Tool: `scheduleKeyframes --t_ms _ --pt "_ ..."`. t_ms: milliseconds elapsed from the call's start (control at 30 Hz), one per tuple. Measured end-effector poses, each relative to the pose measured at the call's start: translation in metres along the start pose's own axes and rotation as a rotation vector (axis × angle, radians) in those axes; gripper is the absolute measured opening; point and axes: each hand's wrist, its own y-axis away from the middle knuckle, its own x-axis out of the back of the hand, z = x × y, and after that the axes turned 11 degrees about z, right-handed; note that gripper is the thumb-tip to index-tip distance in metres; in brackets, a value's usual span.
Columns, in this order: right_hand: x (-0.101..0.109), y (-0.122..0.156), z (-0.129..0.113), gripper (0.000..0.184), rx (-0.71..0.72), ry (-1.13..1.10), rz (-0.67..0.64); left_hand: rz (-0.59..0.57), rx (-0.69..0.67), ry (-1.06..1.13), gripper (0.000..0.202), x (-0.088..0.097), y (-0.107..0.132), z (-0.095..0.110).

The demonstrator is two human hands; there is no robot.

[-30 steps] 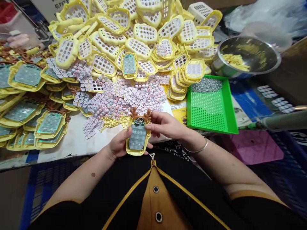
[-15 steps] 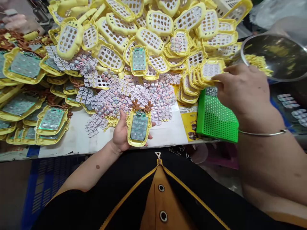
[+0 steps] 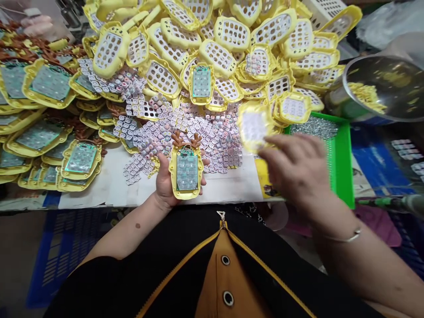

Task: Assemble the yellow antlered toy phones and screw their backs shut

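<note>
My left hand [image 3: 164, 185] is wrapped round a yellow toy phone half [image 3: 187, 174], which shows a green circuit board under a clear keypad sheet and has brown antlers on top. It is upright above the front of the table. Between the thumb and fingers of my right hand [image 3: 294, 163] is a yellow shell [image 3: 254, 126] with a pale keypad in it, blurred by motion. Behind that hand lies a short stack of similar shells [image 3: 293, 107]. Loose lilac keypads [image 3: 212, 137] are heaped beyond my left hand.
Stacked shells with circuit boards [image 3: 81, 159] fill the left side. Yellow cases [image 3: 232, 33] are piled at the back. On the right are a green tray [image 3: 344, 163] of small metal screws [image 3: 313, 128] and a metal bowl [image 3: 346, 84] holding small yellow pieces.
My right hand has lifted a shell from the stack at right and carried it left towards the other one. The toy phone half in my left hand stays nearly in place.
</note>
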Motion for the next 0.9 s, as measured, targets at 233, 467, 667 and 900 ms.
scheduleKeyframes --t_ms 233,467,667,900 --pt "-0.023 0.036 -0.052 0.024 0.41 -0.206 0.024 -0.016 -0.127 -0.049 0.092 0.003 0.012 0.001" --pt "-0.027 0.04 -0.054 0.047 0.044 -0.665 0.217 -0.042 -0.141 -0.081 0.089 0.002 0.026 0.008" --pt "-0.051 0.033 -0.079 0.073 -1.078 -1.877 -0.405 -0.179 0.011 -0.131 0.1 0.005 0.021 0.006" --pt "-0.065 0.034 -0.082 0.074 -1.073 -2.239 -0.566 -0.153 -0.025 -0.232 0.099 0.004 0.011 0.01"
